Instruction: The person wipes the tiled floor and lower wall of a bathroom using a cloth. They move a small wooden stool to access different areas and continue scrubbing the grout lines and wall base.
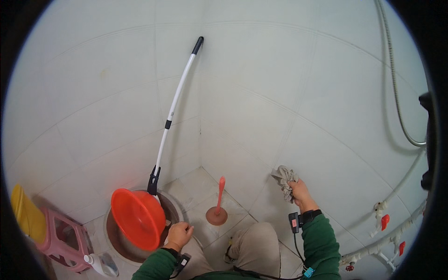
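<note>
My right hand is closed round a crumpled grey rag, which is against the white tiled wall. Over by my knee, my left hand is curled into a loose fist with nothing visible in it. Just left of that hand, an orange-red plastic basin sits tilted inside a larger round tub. A plunger with a pink handle stands upright on the floor tiles between my two hands.
A white pole with black grips leans into the corner from the tub. At left are a pink stool, a yellow container and a white bottle. Pipes with red valve handles and a shower hose line the right wall.
</note>
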A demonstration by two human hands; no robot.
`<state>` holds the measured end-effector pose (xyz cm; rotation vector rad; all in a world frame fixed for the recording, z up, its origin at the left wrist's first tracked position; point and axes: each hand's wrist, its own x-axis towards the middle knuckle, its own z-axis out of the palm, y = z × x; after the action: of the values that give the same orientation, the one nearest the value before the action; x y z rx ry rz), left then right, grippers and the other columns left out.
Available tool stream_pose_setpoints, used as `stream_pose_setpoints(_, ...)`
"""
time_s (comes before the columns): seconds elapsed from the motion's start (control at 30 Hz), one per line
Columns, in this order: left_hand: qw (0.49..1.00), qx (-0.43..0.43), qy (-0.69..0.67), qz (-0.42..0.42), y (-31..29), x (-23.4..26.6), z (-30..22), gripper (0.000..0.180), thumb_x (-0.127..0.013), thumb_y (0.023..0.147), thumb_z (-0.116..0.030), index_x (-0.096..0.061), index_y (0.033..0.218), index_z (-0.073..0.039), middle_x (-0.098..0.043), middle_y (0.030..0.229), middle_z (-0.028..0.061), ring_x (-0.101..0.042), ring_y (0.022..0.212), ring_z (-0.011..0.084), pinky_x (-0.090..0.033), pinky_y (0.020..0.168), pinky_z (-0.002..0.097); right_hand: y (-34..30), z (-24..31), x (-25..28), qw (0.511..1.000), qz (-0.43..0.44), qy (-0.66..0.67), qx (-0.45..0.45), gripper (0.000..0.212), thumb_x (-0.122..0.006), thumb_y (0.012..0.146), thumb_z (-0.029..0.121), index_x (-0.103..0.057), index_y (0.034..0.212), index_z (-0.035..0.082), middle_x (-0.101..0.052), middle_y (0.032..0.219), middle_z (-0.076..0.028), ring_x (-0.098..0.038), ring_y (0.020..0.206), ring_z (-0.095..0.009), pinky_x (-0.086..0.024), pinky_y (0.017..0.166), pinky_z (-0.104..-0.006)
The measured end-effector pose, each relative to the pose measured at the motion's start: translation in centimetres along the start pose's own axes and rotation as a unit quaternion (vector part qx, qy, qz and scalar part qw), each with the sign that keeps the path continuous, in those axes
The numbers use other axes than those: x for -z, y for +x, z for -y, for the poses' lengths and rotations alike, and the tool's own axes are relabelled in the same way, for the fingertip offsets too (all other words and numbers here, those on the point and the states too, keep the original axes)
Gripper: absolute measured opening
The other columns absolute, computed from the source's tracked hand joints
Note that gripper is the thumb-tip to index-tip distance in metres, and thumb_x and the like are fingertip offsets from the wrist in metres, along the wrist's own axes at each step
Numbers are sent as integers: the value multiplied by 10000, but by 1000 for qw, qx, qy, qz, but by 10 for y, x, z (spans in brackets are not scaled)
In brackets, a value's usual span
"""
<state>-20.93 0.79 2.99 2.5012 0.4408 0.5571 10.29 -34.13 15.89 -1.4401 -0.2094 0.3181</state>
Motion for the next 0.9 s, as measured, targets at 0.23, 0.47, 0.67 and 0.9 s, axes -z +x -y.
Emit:
stream_pose_setpoints(0.23,998,51,-31,22,-25,34,20,177,-679,785,-235,-672,793,-58,-645,817,101,-607,788,317,-468,725,410,51,-75,-23,822,69,-556,104,367,-590,804,128,-581,1165,63,-602,1115,-188,-619,906,-351,-502,801,-419)
stream_pose_setpoints(0.47,989,140,-4,40,-53,72,69,201,-657,769,-187,-649,907,-40,-641,915,146,-584,894,348,-445,821,421,79,-156,-46,553,272,-776,134,350,-595,850,208,-602,1175,79,-554,1256,-120,-557,1061,-334,-464,878,-422)
stream_pose_setpoints(0.67,966,232,-10,110,-65,84,87,208,-627,748,-139,-617,932,-42,-621,983,155,-554,947,358,-418,875,434,145,-251,-38,433,343,-813,183,407,-521,902,216,-547,1273,51,-485,1365,-91,-453,1185,-289,-334,1020,-451)
stream_pose_setpoints(0.9,948,268,-25,170,-66,89,90,180,-612,724,-110,-617,893,-48,-631,918,120,-566,899,337,-415,926,465,152,-331,-17,218,474,-837,165,416,-414,946,257,-548,1309,102,-438,1436,-69,-257,1396,-273,-81,1179,-476)
